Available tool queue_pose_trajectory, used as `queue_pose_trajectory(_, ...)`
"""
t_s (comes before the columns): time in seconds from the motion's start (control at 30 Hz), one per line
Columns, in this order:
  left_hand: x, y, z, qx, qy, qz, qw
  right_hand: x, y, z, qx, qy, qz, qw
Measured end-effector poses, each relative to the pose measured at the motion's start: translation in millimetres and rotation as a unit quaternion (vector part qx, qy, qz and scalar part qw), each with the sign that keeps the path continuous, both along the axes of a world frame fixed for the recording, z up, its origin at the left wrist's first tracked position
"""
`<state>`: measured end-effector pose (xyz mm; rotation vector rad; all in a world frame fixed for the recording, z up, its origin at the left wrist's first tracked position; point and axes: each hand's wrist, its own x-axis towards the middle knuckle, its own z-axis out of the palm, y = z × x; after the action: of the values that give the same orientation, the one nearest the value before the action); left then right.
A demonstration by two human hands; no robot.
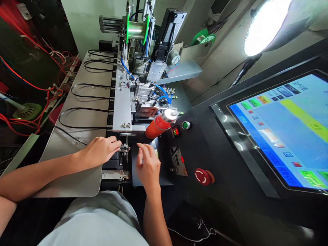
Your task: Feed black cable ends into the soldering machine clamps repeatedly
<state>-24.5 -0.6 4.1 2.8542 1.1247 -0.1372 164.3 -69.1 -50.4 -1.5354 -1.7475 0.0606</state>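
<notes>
We have the small metal fixture [124,148] at the near end of the machine, just below the end of a long flat metal bar [122,112]. Left hand [104,149] comes in from the left, fingers bunched together, tips at the fixture; we can't tell if they grip it or something tiny. Right hand [150,164] sits just across, fingers half curled with a gap to the thumb, nothing visible in it. Left forearm lies over the grey metal counter [77,186], where black cables [87,108] lie in loops, ends toward the machine. Beyond the right hand we see a red bottle [157,127] with silver cap, tilted in view, then a green push button [186,125] and, nearer us, a red emergency stop button [203,176] on the black panel. Farther right, a lit touchscreen [287,126], lettering mostly too blurred to read; bright lamp [268,27] above it. Far end: a green-flanged wire spool [137,30] mounted on the machine.
</notes>
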Motion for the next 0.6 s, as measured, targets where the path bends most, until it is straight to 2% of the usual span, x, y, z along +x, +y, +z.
queue_pose_trajectory(0.1,0,-1,1.1,0.007,0.005,-0.002,1.0,11,-14,13.2,0.071,0.036,-0.077,0.994)
queue_pose_trajectory(0.2,0,-1,3.0,0.012,0.012,-0.004,1.0,14,-31,25.4,0.094,0.046,-0.112,0.988)
queue_pose_trajectory(0.47,3,-6,2.1,0.001,0.007,0.024,1.0,7,-51,32.5,0.084,0.061,-0.085,0.991)
queue_pose_trajectory(0.53,-7,-3,2.0,0.022,0.001,0.054,0.998,10,-55,33.1,0.085,0.047,-0.078,0.992)
queue_pose_trajectory(0.6,-28,7,5.5,0.036,-0.001,0.073,0.997,14,-58,31.4,0.088,0.036,-0.074,0.993)
